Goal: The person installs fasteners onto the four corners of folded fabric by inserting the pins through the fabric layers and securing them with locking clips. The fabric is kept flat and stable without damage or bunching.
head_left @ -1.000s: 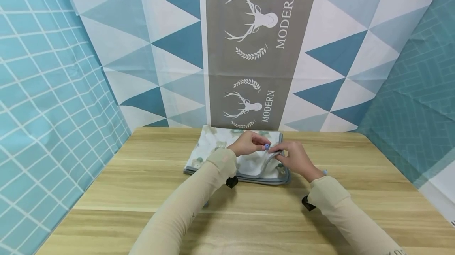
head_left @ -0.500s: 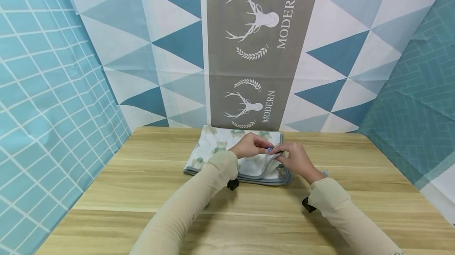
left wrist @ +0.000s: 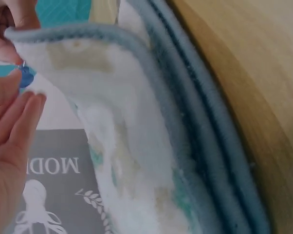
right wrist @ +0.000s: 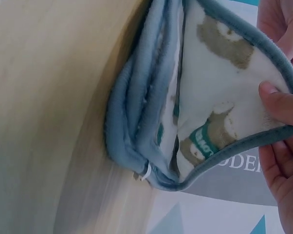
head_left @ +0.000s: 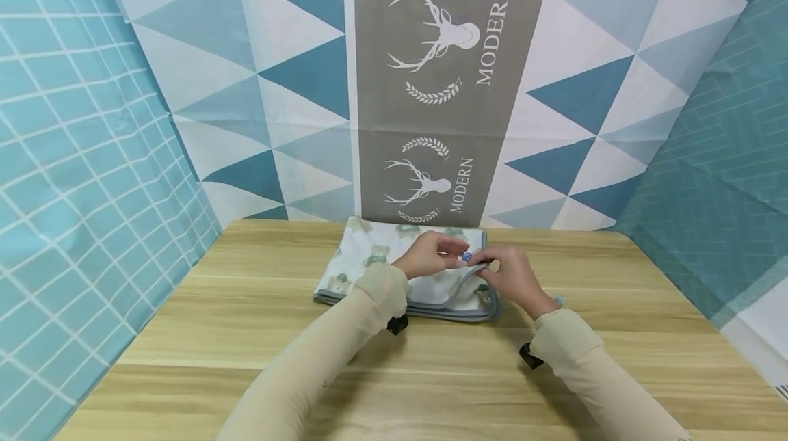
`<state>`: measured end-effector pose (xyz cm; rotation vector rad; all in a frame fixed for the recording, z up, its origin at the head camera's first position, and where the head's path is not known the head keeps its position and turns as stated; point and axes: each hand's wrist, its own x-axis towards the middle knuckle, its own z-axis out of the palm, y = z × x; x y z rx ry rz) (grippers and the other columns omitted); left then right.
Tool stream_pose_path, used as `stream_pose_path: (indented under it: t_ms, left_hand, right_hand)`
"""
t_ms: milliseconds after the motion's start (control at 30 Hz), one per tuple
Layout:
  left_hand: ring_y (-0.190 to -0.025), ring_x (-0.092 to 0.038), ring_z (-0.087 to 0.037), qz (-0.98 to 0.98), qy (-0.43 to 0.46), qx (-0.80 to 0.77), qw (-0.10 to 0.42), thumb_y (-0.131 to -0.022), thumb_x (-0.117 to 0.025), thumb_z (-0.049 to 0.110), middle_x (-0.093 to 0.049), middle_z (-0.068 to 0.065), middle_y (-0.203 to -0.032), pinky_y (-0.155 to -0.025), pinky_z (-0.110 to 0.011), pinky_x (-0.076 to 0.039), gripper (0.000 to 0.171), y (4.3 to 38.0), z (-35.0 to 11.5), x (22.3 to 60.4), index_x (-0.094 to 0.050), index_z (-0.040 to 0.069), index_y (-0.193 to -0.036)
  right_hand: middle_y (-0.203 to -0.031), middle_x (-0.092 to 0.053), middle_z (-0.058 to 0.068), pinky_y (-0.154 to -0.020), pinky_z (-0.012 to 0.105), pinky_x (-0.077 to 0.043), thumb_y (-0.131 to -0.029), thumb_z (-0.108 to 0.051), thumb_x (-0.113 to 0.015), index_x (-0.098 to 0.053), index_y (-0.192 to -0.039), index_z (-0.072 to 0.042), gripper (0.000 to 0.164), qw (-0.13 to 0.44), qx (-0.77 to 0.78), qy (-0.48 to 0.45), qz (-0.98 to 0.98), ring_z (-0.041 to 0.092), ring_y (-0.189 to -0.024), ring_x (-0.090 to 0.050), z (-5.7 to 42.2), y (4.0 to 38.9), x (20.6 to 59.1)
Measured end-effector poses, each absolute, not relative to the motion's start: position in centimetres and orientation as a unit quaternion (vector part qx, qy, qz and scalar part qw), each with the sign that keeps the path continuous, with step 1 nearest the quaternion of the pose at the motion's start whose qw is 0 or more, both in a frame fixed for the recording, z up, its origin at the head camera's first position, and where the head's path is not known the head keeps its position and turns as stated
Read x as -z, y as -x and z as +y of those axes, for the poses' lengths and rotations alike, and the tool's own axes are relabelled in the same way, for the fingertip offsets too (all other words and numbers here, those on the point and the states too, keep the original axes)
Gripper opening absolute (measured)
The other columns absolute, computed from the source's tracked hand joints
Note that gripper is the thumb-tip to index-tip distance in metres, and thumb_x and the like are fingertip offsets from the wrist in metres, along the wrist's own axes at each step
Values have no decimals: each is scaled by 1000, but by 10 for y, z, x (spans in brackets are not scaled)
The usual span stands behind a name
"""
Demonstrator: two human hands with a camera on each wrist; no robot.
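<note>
A folded baby blanket (head_left: 363,260), white with a bear print and grey-blue edging, lies at the back of the table. My right hand (head_left: 511,273) pinches the front right corner of its top layer and holds it up; in the right wrist view the thumb presses the raised corner (right wrist: 229,97) against the fingers. My left hand (head_left: 427,255) holds a small round blue piece (head_left: 467,256) at its fingertips, right beside that corner. In the left wrist view the blue piece (left wrist: 26,78) shows by the thumb tip, with a thin, shiny bit above it; its kind is unclear.
The blanket's lower layers (left wrist: 205,117) lie stacked on the wooden table (head_left: 203,331). A patterned fabric backdrop (head_left: 308,85) hangs behind the table, with blue-green sheets on both sides. A small dark device sits under each wrist.
The left hand has brought the blue piece slightly closer to the lifted corner, and its fingertips look a little more spread around it. The right hand keeps its pinch on the corner.
</note>
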<state>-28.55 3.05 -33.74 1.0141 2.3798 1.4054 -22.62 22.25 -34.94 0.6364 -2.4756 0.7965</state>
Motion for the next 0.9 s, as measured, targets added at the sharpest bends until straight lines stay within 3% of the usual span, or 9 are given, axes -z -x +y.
stream_pose_path:
  t_ms: [100,200,333,433,533,700,900]
  left_hand:
    - [-107,-67,-27,824,-352,-441,53,-81,-76,12,-69,-18,-117,-86,-21,-55,39,279,31,336,-66,0,-116]
    - [-93,-69,-19,856,-361,-370,-7,-76,-82,26,-73,-11,-103,-78,-19,-55,37,270,35,333,-69,5,-104]
    - [-77,-67,-9,871,-376,-311,-51,-80,-78,24,-74,-4,-87,-68,-14,-52,19,260,45,331,-71,9,-91]
    - [-72,-67,-7,873,-374,-310,-53,-85,-71,15,-74,-4,-84,-63,-12,-50,7,257,50,331,-72,9,-88]
    - [-69,-66,-8,871,-356,-337,-35,-86,-69,11,-74,-6,-82,-60,-12,-49,6,262,51,330,-73,7,-88]
    - [-73,-66,-14,868,-301,-395,7,-85,-70,7,-74,-12,-87,-63,-14,-52,9,291,42,311,-72,2,-93]
    - [-88,-70,-25,881,-224,-415,-30,-84,-70,10,-74,-16,-98,-74,-22,-56,17,339,15,284,-73,0,-98]
  right_hand:
    - [-85,-76,3,-71,33,-57,-76,2,-76,-76,-84,-13,17,228,-289,-217,-904,20,-80,-71,225,226,349]
    - [-85,-76,4,-69,33,-56,-77,3,-74,-76,-86,-12,18,233,-285,-206,-907,21,-79,-71,228,227,349]
    - [-84,-76,4,-66,27,-54,-76,3,-75,-77,-86,-12,18,244,-286,-201,-905,20,-76,-71,230,230,351]
    - [-84,-76,4,-64,25,-52,-75,0,-78,-77,-86,-12,16,248,-289,-197,-903,20,-75,-70,231,231,353]
    - [-88,-76,7,-67,32,-54,-75,-6,-80,-76,-91,-10,17,248,-290,-181,-906,23,-80,-70,232,231,354]
    - [-111,-71,17,-90,52,-52,-76,-12,-81,-68,-116,-4,43,230,-299,-121,-918,35,-105,-65,240,226,352]
    - [-122,-65,22,-96,57,-48,-75,-12,-81,-61,-126,-2,56,210,-297,-98,-926,40,-114,-59,254,223,354]
